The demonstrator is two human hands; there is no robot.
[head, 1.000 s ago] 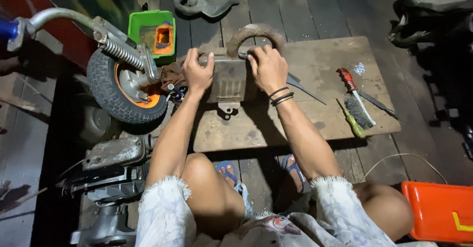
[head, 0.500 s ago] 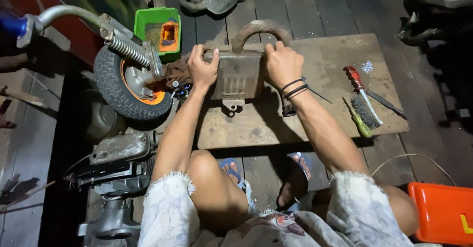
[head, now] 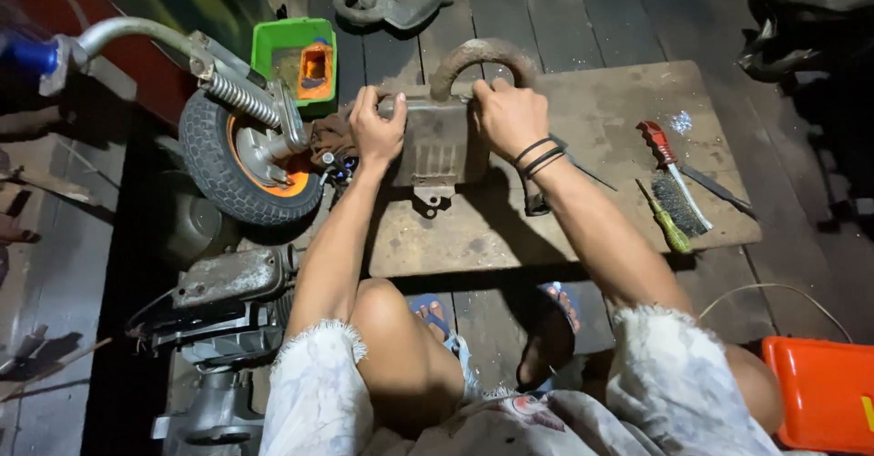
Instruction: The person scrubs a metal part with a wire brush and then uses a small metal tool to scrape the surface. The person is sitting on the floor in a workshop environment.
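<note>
A grey metal muffler box [head: 439,145] with a rusty curved pipe [head: 481,55] lies on a wooden board [head: 583,210]. My left hand [head: 377,129] grips the box's left end, fingers curled over its top edge. My right hand [head: 508,116] grips its right end where the pipe joins; black bands circle that wrist. A small mounting tab [head: 430,203] sticks out from the box's near side.
A small wheel with an orange rim [head: 238,157] and a spring fork stands left of the board. A green tray [head: 295,55] sits behind it. A wire brush [head: 675,183], a green-handled screwdriver [head: 666,223] and a blade lie at right. An orange box [head: 821,392] is at the lower right; engine parts [head: 218,301] are at the lower left.
Both hands stay on the muffler box. The view has drifted slightly, and my right foot has moved in under the board's near edge.
</note>
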